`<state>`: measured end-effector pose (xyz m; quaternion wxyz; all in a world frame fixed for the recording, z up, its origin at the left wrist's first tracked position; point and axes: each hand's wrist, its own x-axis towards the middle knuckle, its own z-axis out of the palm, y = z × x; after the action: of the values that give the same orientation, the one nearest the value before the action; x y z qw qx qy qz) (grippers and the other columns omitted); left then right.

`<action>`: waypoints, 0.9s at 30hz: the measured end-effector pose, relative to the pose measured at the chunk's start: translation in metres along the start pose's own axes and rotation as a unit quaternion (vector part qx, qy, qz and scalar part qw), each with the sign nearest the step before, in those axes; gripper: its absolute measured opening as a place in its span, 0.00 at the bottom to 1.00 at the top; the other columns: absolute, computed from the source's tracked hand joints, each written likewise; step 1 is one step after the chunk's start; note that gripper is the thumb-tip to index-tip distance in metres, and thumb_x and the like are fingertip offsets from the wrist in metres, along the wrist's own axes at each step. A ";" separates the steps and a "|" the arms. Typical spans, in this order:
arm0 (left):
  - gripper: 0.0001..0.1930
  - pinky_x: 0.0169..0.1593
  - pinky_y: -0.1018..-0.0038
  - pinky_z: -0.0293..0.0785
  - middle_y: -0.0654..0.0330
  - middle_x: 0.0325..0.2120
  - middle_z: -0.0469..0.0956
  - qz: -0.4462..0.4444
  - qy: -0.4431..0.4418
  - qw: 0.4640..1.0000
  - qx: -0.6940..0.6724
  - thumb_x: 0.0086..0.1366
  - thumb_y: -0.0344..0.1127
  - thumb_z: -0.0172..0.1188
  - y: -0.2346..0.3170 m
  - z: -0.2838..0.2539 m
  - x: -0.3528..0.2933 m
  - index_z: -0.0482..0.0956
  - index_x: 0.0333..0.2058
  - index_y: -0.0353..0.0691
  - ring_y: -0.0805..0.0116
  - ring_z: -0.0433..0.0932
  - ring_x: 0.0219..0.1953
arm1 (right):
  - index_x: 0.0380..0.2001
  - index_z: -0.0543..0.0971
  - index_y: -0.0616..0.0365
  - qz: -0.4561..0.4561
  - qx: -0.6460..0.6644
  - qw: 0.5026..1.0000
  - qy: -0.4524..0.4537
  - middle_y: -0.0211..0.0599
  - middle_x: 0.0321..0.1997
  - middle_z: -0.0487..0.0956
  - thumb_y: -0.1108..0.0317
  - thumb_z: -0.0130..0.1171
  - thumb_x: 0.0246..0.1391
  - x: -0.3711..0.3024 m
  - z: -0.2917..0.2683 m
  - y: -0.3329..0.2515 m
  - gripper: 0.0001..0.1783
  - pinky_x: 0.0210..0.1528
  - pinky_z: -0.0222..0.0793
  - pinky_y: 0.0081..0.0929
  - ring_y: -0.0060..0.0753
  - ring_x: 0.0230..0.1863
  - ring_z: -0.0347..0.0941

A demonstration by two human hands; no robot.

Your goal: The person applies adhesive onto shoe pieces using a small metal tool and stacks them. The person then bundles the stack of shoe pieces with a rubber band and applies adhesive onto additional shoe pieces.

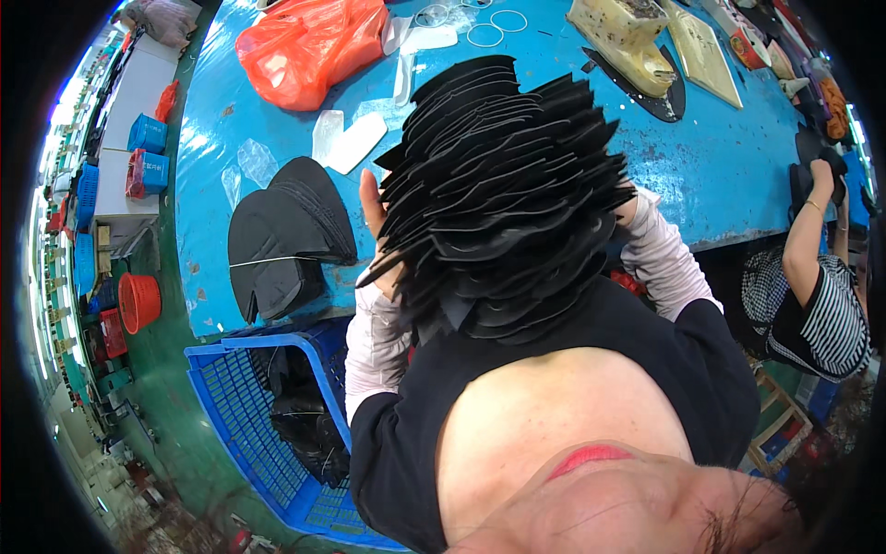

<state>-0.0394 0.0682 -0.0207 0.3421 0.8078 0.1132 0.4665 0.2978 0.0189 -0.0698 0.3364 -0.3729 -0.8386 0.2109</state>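
A tall, uneven stack of thin black sheet pieces (503, 185) stands between my hands, in front of my chest, its edges fanned and ragged. My left hand (383, 231) is pressed against the stack's left side, with fingertips showing along the edge. On the right side my right hand (628, 205) is against the stack too, its fingers mostly hidden behind the pieces. To the left on the blue table (674, 175) lies a bundle of black insole-shaped pieces (286, 245), with a pale band across part of it.
An orange-red plastic bag (309, 46) and pale rings (484, 35) are at the back. A yellowish shoe-shaped block (623, 42) rests at the back right. Below the table's left edge stands a blue basket (249, 397) with black pieces inside. A co-worker in a striped top (835, 328) is at right.
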 end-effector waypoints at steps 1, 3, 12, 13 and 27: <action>0.41 0.69 0.56 0.61 0.53 0.60 0.75 -0.005 0.004 1.000 -0.002 0.59 0.51 0.71 -0.026 0.014 0.020 0.66 0.65 0.35 0.55 0.70 0.64 | 0.58 0.77 0.61 0.003 0.015 1.000 -0.001 0.40 0.57 0.82 0.69 0.79 0.37 0.001 0.001 0.000 0.40 0.61 0.72 0.37 0.39 0.57 0.78; 0.42 0.69 0.56 0.60 0.53 0.60 0.75 -0.013 0.008 1.000 -0.009 0.59 0.51 0.71 -0.042 0.014 0.031 0.66 0.65 0.36 0.55 0.70 0.64 | 0.58 0.78 0.61 0.013 0.044 0.999 -0.001 0.41 0.57 0.82 0.69 0.80 0.37 0.001 0.003 0.002 0.40 0.61 0.72 0.37 0.39 0.56 0.78; 0.43 0.69 0.54 0.60 0.54 0.60 0.75 -0.043 0.009 0.998 -0.043 0.59 0.55 0.70 -0.023 0.004 0.006 0.64 0.66 0.38 0.55 0.70 0.64 | 0.57 0.79 0.60 0.059 0.169 0.984 0.022 0.41 0.55 0.83 0.69 0.81 0.35 -0.012 0.014 -0.008 0.40 0.60 0.73 0.37 0.40 0.55 0.79; 0.43 0.69 0.54 0.60 0.54 0.60 0.75 -0.045 0.003 0.998 -0.053 0.59 0.55 0.70 -0.010 0.010 -0.003 0.64 0.66 0.39 0.55 0.69 0.64 | 0.57 0.79 0.60 0.070 0.180 0.981 0.030 0.41 0.55 0.83 0.69 0.82 0.35 -0.017 0.013 -0.009 0.40 0.59 0.73 0.37 0.40 0.55 0.79; 0.45 0.70 0.53 0.59 0.55 0.60 0.75 -0.086 -0.008 0.990 -0.112 0.59 0.58 0.69 -0.009 0.026 -0.005 0.62 0.68 0.42 0.57 0.69 0.64 | 0.64 0.71 0.61 0.096 0.373 0.918 0.093 0.37 0.63 0.77 0.67 0.87 0.31 -0.009 0.010 -0.027 0.53 0.68 0.66 0.38 0.35 0.65 0.71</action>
<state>-0.0189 0.0608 -0.0391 0.4706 0.7553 0.1265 0.4384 0.2819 -0.0057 -0.0641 0.5060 -0.3170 -0.6243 0.5037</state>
